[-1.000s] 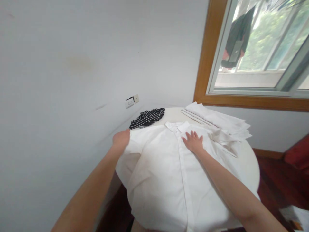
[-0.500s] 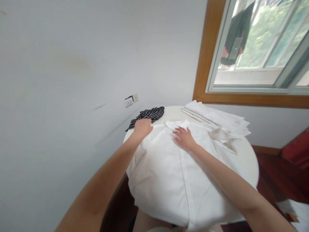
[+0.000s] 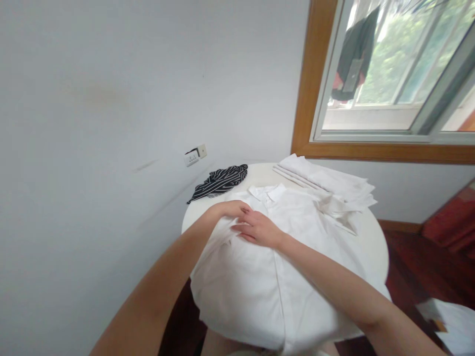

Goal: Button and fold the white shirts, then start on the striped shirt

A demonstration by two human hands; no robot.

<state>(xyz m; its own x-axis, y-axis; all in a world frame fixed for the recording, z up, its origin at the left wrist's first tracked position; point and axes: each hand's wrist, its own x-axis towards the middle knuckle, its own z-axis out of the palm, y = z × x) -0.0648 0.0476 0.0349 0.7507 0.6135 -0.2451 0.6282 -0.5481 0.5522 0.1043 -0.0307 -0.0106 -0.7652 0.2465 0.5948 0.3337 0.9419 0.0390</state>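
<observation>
A white collared shirt [image 3: 252,287] lies front up over a round table [image 3: 376,247], its collar at the far side and its hem hanging over the near edge. At the shirt's left shoulder area, my left hand [image 3: 234,208] is closed on the cloth, its fingertips partly covered by my right hand. My right hand [image 3: 261,230] rests palm down on the shirt beside it, fingers spread and touching the left fingertips. Folds gather in the fabric below both hands.
A black-and-white striped cloth [image 3: 220,182] lies at the table's far left, near the wall. Folded white garments [image 3: 326,178] are stacked at the far right, partly against the shirt. Another white cloth [image 3: 456,321] shows low at the right. A wall socket [image 3: 191,157] sits behind.
My left hand has moved right and nearer, from the shirt's shoulder edge inward. My right hand has slid left from below the collar to meet it. The view has shifted slightly.
</observation>
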